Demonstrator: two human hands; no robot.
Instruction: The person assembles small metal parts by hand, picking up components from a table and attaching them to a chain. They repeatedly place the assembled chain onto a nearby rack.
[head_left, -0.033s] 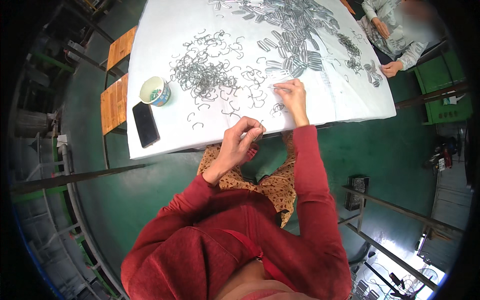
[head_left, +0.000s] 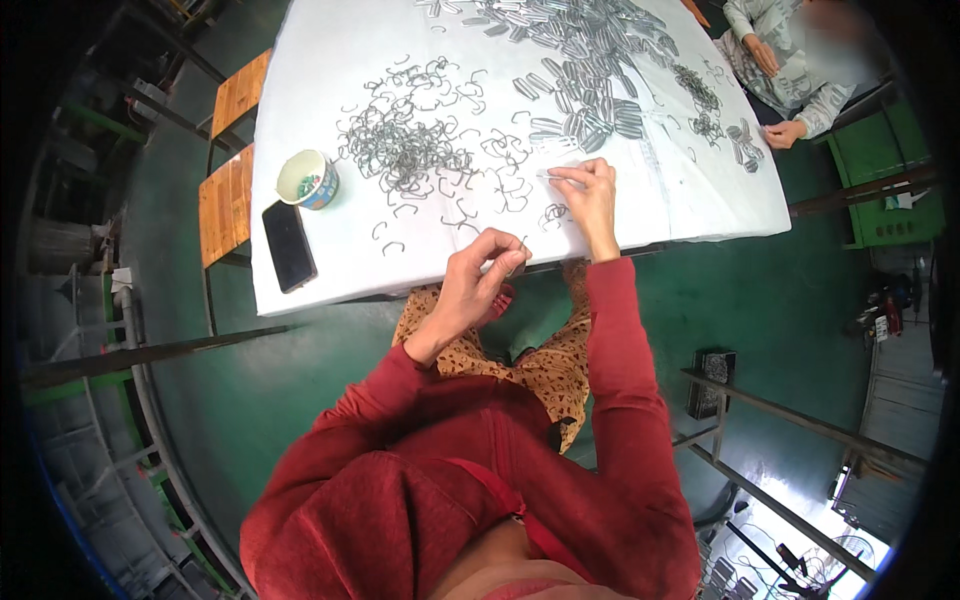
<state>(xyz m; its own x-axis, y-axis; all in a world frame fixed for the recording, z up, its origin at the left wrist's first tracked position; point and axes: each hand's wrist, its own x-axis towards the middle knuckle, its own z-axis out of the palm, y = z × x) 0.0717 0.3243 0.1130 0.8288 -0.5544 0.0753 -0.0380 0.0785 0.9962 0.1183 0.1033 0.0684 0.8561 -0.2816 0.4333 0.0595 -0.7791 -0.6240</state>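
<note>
My left hand (head_left: 487, 270) is closed at the table's front edge, thumb and forefinger pinching a thin dark wire piece (head_left: 523, 243). To its right and farther in, my right hand (head_left: 592, 200) is closed in a pinch over the table. A small pale piece (head_left: 549, 175) sticks out from its fingertips; its kind is too small to tell. Just beside this hand lies a little cluster of bent wire hooks (head_left: 553, 215). Ahead of both hands spreads a large heap of such hooks (head_left: 405, 150). Beyond my right hand are many silvery grooved oblong pieces (head_left: 590, 95).
A paper tub (head_left: 308, 180) with small green and white bits stands at the left, beside a black phone (head_left: 288, 247). A white cover lies on the table (head_left: 350, 265). At the far right, another person's hand (head_left: 785, 134) rests near a small pile. Wooden stools (head_left: 226, 205) stand at the left.
</note>
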